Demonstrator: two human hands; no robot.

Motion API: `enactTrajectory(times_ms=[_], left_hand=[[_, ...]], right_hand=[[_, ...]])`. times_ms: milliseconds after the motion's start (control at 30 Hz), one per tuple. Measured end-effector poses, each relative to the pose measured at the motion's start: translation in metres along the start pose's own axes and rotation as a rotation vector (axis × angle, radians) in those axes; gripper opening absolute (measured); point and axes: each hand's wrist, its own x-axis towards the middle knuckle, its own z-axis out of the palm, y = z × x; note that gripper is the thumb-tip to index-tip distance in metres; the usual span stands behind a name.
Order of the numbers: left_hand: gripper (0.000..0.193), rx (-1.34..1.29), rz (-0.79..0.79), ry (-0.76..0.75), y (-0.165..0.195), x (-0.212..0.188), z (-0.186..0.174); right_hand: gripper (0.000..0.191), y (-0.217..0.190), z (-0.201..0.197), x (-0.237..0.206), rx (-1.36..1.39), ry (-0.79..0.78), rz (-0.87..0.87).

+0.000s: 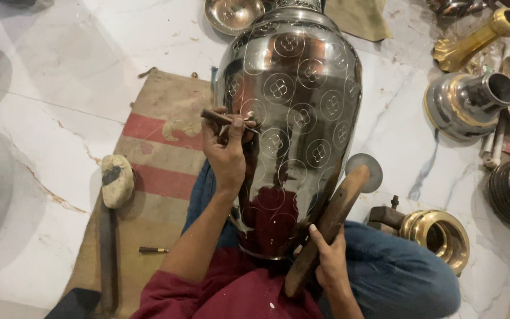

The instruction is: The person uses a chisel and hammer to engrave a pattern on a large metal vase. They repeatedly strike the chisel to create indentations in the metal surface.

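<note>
A large polished metal vase (293,112) with engraved circle-and-flower patterns lies across my lap, its mouth pointing away from me. My left hand (226,150) pinches a thin engraving chisel (222,118), whose tip touches the vase's left side. My right hand (326,260) grips the lower part of a wooden mallet (329,227), which leans against the vase's right flank beside a round metal disc (366,171).
A striped burlap mat (154,171) covers the marble floor to the left, with a stone (117,180) and a small loose chisel (151,250) on it. Brass and steel vessel parts (467,103) and a brass ring (438,235) lie to the right; a metal bowl (231,13) sits at the top.
</note>
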Motion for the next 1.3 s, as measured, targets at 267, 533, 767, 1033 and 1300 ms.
enactTrajectory(times_ms=[267, 533, 767, 1033, 1300], left_hand=[[0.035, 0.050, -0.001, -0.039, -0.001, 0.001, -0.001], [0.035, 0.024, -0.018, -0.043, -0.005, -0.001, -0.002], [0.034, 0.051, -0.065, -0.081, 0.007, -0.002, 0.000], [0.035, 0.586, 0.213, -0.960, 0.044, 0.001, 0.037], [0.046, 0.704, 0.145, -0.752, 0.040, -0.026, 0.039]], right_hand=[[0.059, 0.012, -0.009, 0.004, -0.068, -0.033, -0.110], [0.065, 0.016, -0.025, 0.013, -0.095, -0.046, -0.060], [0.067, 0.006, -0.039, -0.007, -0.130, -0.040, -0.116], [0.103, -0.047, -0.069, -0.036, -0.663, 0.131, -0.441], [0.093, -0.106, -0.069, -0.031, -1.538, 0.112, -0.737]])
